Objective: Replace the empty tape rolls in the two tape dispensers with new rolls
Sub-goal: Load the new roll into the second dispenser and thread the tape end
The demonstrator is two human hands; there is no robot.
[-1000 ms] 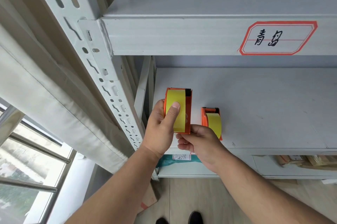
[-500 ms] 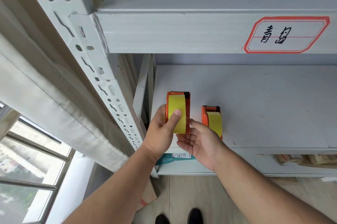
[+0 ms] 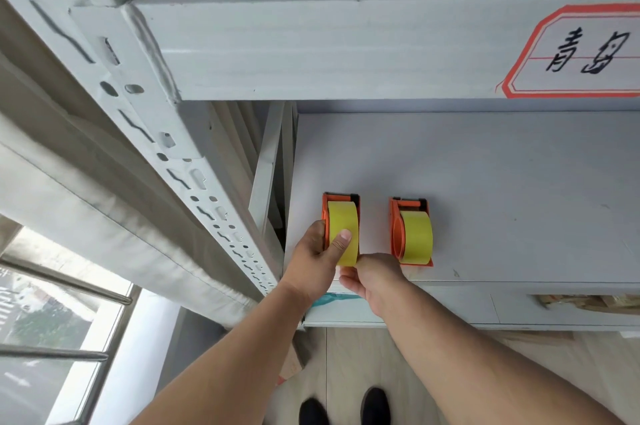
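Observation:
Two orange tape dispensers stand side by side on the grey shelf board [image 3: 485, 182], each with a yellow tape roll in it. My left hand [image 3: 317, 260] grips the left dispenser [image 3: 341, 227], thumb lying on its yellow roll. My right hand [image 3: 372, 277] is at the near lower end of that same dispenser, fingers curled against its bottom edge. The right dispenser [image 3: 412, 232] stands free near the shelf's front edge, touched by neither hand.
A perforated grey upright post [image 3: 166, 134] runs down the left of the shelf. The upper shelf beam [image 3: 311, 47] carries a red-bordered handwritten label [image 3: 578, 54]. A window [image 3: 52, 327] and pale curtain are at left. My shoes [image 3: 346, 407] stand on the wooden floor below.
The left dispenser has come down from a raised position onto the shelf board beside the other one. My right hand has closed in under its near end.

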